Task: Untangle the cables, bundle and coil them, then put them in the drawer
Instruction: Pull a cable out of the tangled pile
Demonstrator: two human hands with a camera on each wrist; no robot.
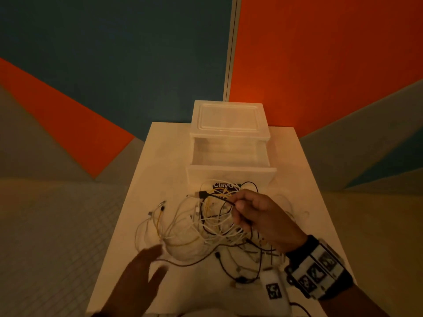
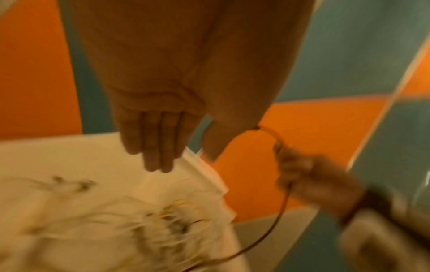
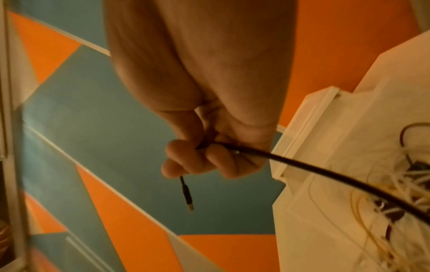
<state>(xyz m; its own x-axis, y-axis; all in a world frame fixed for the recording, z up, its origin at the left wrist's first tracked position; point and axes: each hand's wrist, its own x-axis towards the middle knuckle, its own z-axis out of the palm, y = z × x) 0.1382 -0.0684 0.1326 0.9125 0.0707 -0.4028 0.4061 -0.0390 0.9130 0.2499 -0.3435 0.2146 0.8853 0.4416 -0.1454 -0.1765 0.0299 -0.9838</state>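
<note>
A tangle of white, yellow and black cables (image 1: 206, 227) lies on the white table (image 1: 160, 156) in front of a translucent drawer unit. Its drawer (image 1: 229, 154) is pulled out and looks empty. My right hand (image 1: 249, 211) is raised over the tangle and pinches a black cable (image 3: 325, 173) near its end; the plug (image 3: 187, 195) sticks out past the fingers. My left hand (image 1: 146, 266) hovers at the near left of the pile with straight fingers (image 2: 156, 143), holding nothing. The left wrist view is blurred.
The drawer unit (image 1: 229, 120) stands at the table's far middle, against an orange and teal wall. A dark label (image 1: 225, 186) lies under the cables by the drawer front. The table's left edge drops to a tiled floor (image 1: 57, 236).
</note>
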